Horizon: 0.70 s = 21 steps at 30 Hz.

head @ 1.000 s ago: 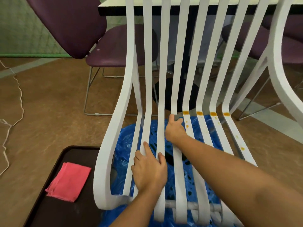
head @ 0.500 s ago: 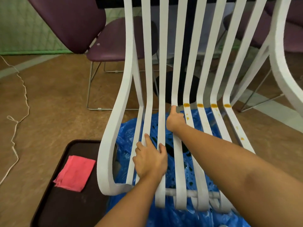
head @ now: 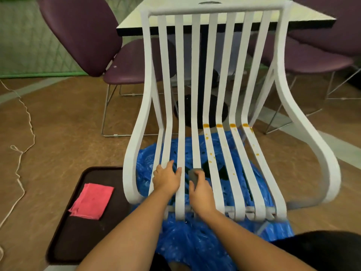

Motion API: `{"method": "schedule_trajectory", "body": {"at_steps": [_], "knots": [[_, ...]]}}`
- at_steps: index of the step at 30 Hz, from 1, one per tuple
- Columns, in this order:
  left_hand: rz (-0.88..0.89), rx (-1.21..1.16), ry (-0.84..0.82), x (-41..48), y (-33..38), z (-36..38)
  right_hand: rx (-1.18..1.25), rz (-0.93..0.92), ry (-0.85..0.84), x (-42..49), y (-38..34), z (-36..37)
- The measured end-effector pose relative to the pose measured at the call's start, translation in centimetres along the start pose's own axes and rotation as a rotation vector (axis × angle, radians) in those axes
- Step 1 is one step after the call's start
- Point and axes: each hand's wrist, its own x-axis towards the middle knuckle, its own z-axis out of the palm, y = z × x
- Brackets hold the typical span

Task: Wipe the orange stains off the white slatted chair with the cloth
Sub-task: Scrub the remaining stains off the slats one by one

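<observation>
The white slatted chair (head: 214,65) faces me over a blue plastic sheet (head: 195,241). Orange stains (head: 219,125) mark the bend of the right-hand slats, and small orange drips (head: 210,161) run down the seat slats. My left hand (head: 166,179) lies on the left seat slats with its fingers curled over one slat. My right hand (head: 200,192) holds a small grey cloth pad (head: 195,174) against a middle slat near the seat's front, well below the stains. A folded pink cloth (head: 91,201) lies on a dark tray (head: 78,241) at the left.
Purple chairs stand behind at left (head: 97,40) and right (head: 312,55), with a table (head: 214,22) right behind the white chair's back. A white cord (head: 21,153) trails over the brown floor at the left.
My right hand has pulled back from the seat's bend to the front of the seat, and the grey pad now shows in it. The view has drawn back. My left hand stayed.
</observation>
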Motion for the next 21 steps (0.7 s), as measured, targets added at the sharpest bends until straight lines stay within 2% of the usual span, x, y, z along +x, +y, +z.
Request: {"method": "schedule_trajectory", "body": {"at_steps": [4,10,15,18,21], "knots": [[-0.019,0.104,-0.159,-2.2,0.1,-1.4,0.028,-0.054,-0.003,-4.9,1.6,0.0],[0.086,0.303,-0.333,-4.9,-0.9,-3.6,0.041,-0.136,-0.039,-8.5,4.3,0.6],[0.188,0.373,-0.269,-7.0,-1.0,-4.4,0.09,-0.066,-0.013,-7.7,2.5,0.5],[0.2,0.367,-0.224,-6.8,-0.7,-4.6,-0.001,-0.027,0.029,-6.0,1.4,0.7],[0.184,0.334,-0.203,-6.0,-0.2,-4.8,-0.078,0.044,-0.019,-3.3,0.4,0.3]]}}
